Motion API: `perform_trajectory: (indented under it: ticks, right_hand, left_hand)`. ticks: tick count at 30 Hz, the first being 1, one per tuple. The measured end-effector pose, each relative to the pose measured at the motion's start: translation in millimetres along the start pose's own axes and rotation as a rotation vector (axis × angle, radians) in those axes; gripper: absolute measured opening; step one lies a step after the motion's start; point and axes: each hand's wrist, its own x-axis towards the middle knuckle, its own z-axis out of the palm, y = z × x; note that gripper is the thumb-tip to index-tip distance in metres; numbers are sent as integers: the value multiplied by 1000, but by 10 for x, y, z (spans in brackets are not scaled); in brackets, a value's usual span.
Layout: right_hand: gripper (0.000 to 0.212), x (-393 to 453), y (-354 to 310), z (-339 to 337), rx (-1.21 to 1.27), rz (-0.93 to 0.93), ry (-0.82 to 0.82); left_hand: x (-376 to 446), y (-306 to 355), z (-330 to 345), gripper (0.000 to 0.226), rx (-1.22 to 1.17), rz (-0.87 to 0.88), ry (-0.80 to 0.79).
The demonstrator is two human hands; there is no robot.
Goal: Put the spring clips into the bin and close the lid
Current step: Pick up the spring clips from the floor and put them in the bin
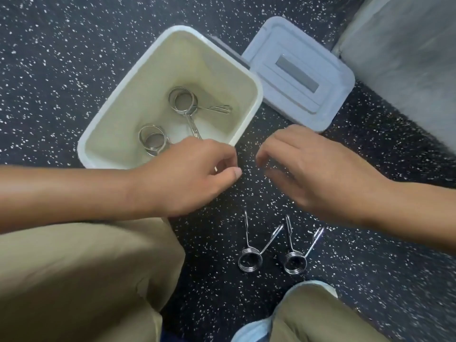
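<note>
A cream bin (pixel 128 95) stands open on the speckled floor with two metal spring clips inside, one near the middle (pixel 183 99) and one at the near wall (pixel 153 140). Its pale blue lid (pixel 298 75) lies flat to the right of the bin. Two more spring clips (pixel 250 261) (pixel 294 262) lie on the floor below my hands. My left hand (pixel 187 174) hovers over the bin's near right corner with loosely curled fingers, holding nothing. My right hand (pixel 308 166) hangs beside it above the floor, fingers also loosely curled and empty.
The dark speckled floor (pixel 49 58) surrounds everything. A grey concrete block or wall base (pixel 407 58) fills the upper right corner. My knees in khaki trousers (pixel 86 280) and a light blue shoe (pixel 251 332) occupy the bottom of the view.
</note>
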Motion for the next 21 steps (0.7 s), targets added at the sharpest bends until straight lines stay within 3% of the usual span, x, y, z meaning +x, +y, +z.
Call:
perform_trajectory:
  ticks: [8, 15, 21]
  right_hand:
    - [15, -734, 61, 216, 58, 179, -135]
    - [24, -1324, 297, 854, 148, 480, -422]
    - [27, -1471, 393, 1334, -32, 369, -553]
  left_hand:
    - [118, 271, 468, 25, 145, 86, -275]
    - [191, 232, 1137, 31, 297, 71, -526]
    - [193, 176, 1592, 34, 441, 102, -614]
